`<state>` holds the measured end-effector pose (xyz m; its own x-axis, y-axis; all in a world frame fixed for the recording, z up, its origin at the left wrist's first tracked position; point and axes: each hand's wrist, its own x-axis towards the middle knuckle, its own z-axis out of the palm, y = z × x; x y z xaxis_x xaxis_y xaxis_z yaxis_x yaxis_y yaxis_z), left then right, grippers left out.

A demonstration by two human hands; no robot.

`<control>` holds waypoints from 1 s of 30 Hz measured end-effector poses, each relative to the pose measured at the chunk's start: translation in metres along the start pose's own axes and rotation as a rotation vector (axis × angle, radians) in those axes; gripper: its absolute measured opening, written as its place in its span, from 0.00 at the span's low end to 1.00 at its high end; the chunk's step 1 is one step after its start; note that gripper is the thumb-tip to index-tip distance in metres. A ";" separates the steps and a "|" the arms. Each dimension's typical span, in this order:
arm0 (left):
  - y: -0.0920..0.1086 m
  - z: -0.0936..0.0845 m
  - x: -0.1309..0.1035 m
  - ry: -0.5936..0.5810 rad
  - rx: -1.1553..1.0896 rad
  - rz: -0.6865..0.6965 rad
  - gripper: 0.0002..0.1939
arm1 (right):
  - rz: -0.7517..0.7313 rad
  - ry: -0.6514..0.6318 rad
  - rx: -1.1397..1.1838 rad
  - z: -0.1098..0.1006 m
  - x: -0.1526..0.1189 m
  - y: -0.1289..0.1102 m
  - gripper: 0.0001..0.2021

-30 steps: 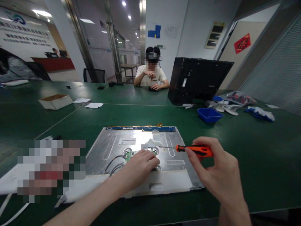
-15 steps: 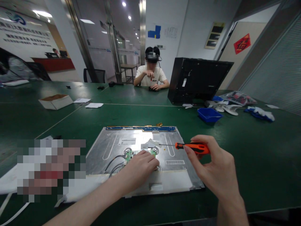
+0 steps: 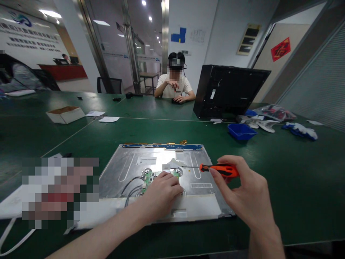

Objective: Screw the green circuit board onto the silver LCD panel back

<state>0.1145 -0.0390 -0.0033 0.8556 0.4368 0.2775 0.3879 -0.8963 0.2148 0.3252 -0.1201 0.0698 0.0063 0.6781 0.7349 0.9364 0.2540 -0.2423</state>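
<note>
Closed around the orange and black handle of a screwdriver (image 3: 225, 170), my right hand (image 3: 249, 187) keeps its thumb underneath and the fingers curled over the top. The thin shaft points left across a metal panel (image 3: 111, 180), its tip near a pale scrap of paper (image 3: 176, 162); I cannot tell whether the two touch.

My left hand (image 3: 164, 189) lies palm down over a green circuit board (image 3: 147, 182) at the middle of the panel, hiding much of it. The fingers bend down at its right side, and I cannot tell whether they pinch anything. Dark cables (image 3: 130, 183) curve out from the board's left edge.

Flat on the green table (image 3: 161, 131) in front of me, the panel has a blue strip (image 3: 145, 146) along its far edge, a white sheet (image 3: 199, 208) across its near part and a barcode label (image 3: 201, 185) toward its right side.

Beyond it, to the right, are a blue tray (image 3: 239, 134) and a black monitor (image 3: 229, 91) standing tilted. Another person (image 3: 175, 84) sits across the table.
</note>
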 end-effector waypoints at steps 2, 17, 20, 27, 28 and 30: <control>0.001 0.002 0.000 0.013 0.005 -0.013 0.08 | -0.011 -0.006 0.002 0.001 0.000 0.001 0.09; -0.001 -0.002 -0.001 0.003 -0.076 -0.007 0.09 | -0.009 -0.008 0.021 -0.003 -0.001 0.006 0.11; -0.001 -0.004 -0.002 -0.008 -0.113 -0.017 0.08 | 0.006 0.014 0.047 -0.004 -0.002 0.007 0.12; 0.000 -0.012 -0.001 -0.002 -0.106 -0.045 0.07 | 0.044 0.095 0.093 -0.005 -0.003 0.006 0.12; 0.001 -0.012 -0.001 0.000 -0.099 -0.048 0.06 | 0.053 0.117 0.096 -0.005 -0.003 0.004 0.12; 0.001 -0.012 -0.001 0.006 -0.087 -0.048 0.06 | 0.075 0.170 0.109 -0.005 -0.004 0.001 0.12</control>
<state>0.1101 -0.0394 0.0084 0.8348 0.4797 0.2702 0.3969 -0.8645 0.3083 0.3277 -0.1256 0.0700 0.1420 0.5743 0.8063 0.8878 0.2863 -0.3603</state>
